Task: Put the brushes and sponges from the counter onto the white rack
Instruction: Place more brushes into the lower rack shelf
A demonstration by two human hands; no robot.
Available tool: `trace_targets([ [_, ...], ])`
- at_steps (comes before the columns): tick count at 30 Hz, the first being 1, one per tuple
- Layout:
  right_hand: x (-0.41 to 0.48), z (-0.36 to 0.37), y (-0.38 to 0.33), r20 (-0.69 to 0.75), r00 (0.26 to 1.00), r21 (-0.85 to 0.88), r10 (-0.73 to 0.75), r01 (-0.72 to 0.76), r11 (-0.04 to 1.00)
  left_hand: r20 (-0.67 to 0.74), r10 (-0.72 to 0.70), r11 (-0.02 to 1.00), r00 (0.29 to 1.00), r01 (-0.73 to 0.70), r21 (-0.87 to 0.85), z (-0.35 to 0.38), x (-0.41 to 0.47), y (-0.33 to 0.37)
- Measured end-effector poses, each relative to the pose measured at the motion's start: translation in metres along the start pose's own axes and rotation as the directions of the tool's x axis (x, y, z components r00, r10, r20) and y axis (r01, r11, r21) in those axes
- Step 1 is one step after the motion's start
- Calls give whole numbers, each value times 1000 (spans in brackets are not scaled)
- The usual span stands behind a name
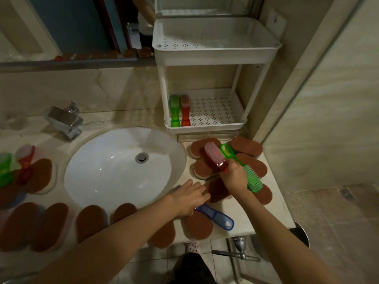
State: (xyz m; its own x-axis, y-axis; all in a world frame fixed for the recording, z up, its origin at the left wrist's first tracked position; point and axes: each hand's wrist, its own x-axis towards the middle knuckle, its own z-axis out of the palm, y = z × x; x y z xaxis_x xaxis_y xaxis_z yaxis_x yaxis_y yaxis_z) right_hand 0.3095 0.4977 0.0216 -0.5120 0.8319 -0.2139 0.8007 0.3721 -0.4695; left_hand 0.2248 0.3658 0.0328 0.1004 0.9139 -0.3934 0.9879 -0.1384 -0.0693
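My right hand (233, 177) grips the handle of a red brush (214, 155), bristles up, lifted over brown sponges (247, 146) right of the sink. A green brush (245, 168) lies beside that hand on the sponges. My left hand (190, 196) rests flat on the counter over the head of a blue brush (217, 217); whether it grips it is unclear. The white rack (207, 128) stands behind, its lower shelf holding a green brush (175, 111) and a red brush (185, 111). The upper shelf (215, 52) is bare.
A white sink (123, 167) with a chrome tap (64, 119) fills the counter's middle. More brown sponges (51, 224) line the front edge, and a green and a red brush (25, 162) lie at the far left. A wall closes in on the right.
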Motion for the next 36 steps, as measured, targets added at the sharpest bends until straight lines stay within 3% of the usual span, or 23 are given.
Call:
trace_targets([
  [10, 4, -13, 0, -22, 1000, 53, 9, -8, 999, -23, -7, 998, 1000, 9, 60, -6, 9, -8],
  [18, 22, -35, -14, -77, 997, 153, 8, 4, 988, -63, -89, 991, 994, 95, 90, -43, 21, -43],
  [24, 54, -60, -23, -143, 990, 182, 9, 17, 983, -258, 96, 949, 961, -10, 315, -81, 44, -93],
  [29, 96, -70, -30, -76, 997, 102, 28, -20, 995, -264, 103, 892, 959, 28, 450, -100, 82, -135],
  [36, 167, -71, -46, -27, 1000, -45, -14, 12, 999, -225, 33, 927, 974, 54, 370, -96, 140, -178],
])
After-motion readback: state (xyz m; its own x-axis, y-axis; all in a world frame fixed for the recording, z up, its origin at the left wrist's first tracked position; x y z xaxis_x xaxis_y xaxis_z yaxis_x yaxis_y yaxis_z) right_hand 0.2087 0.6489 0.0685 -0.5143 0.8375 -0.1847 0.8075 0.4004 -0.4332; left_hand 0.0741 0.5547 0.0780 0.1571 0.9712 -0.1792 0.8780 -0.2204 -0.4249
